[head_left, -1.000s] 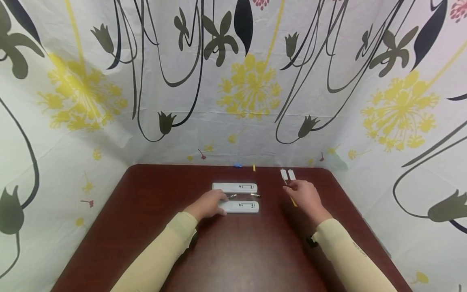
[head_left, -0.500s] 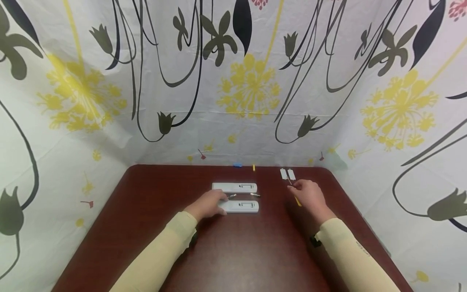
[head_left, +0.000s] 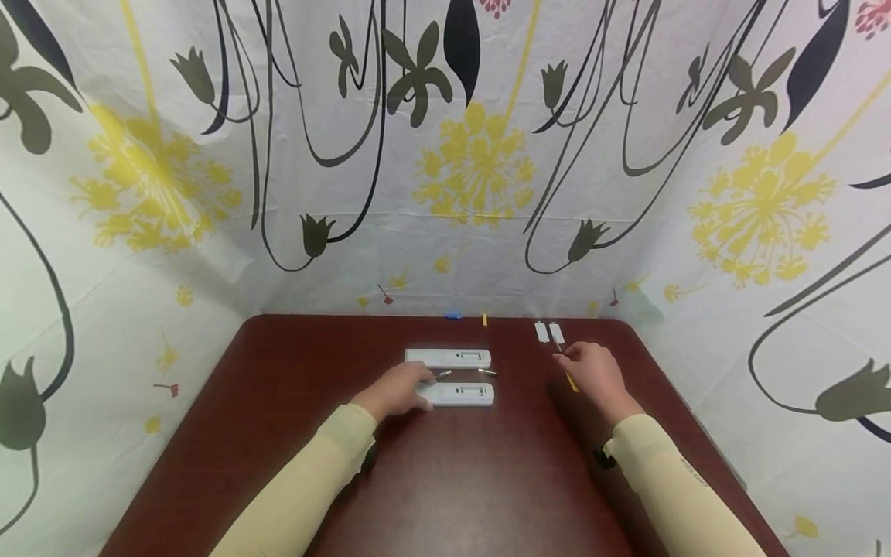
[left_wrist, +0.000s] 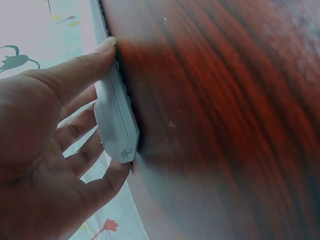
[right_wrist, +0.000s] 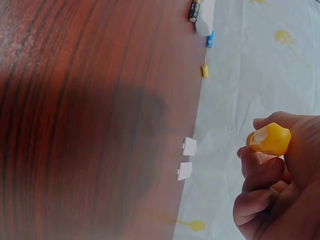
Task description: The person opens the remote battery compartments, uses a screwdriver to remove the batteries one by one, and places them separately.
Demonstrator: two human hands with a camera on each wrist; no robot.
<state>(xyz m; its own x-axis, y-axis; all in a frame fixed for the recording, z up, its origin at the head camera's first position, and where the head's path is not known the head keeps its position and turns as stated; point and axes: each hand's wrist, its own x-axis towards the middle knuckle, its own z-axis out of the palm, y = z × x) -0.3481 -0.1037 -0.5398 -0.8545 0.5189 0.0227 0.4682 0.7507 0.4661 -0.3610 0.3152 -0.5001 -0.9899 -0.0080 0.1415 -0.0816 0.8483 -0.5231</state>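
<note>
Two white remote-like devices lie side by side mid-table, the near one (head_left: 462, 394) and the far one (head_left: 448, 358). My left hand (head_left: 402, 389) grips the left end of the near device (left_wrist: 116, 127), thumb on one side and fingers on the other. Two small batteries (head_left: 486, 373) lie between the devices. My right hand (head_left: 590, 369) holds a thin yellow-handled tool (head_left: 571, 381), its yellow butt (right_wrist: 269, 139) showing in the right wrist view. It hovers just short of two small white covers (head_left: 548, 333) (right_wrist: 186, 159) near the far edge.
The dark red wooden table (head_left: 445, 464) is walled by a flower-printed white curtain (head_left: 480, 162). A small blue piece (head_left: 454, 316) and a small yellow piece (head_left: 484, 319) lie at the far edge. A battery (right_wrist: 193, 11) shows at the top of the right wrist view.
My right hand with the yellow tool has drifted slightly right and toward the far edge, closer to the white covers. The left hand has stayed on the near device.
</note>
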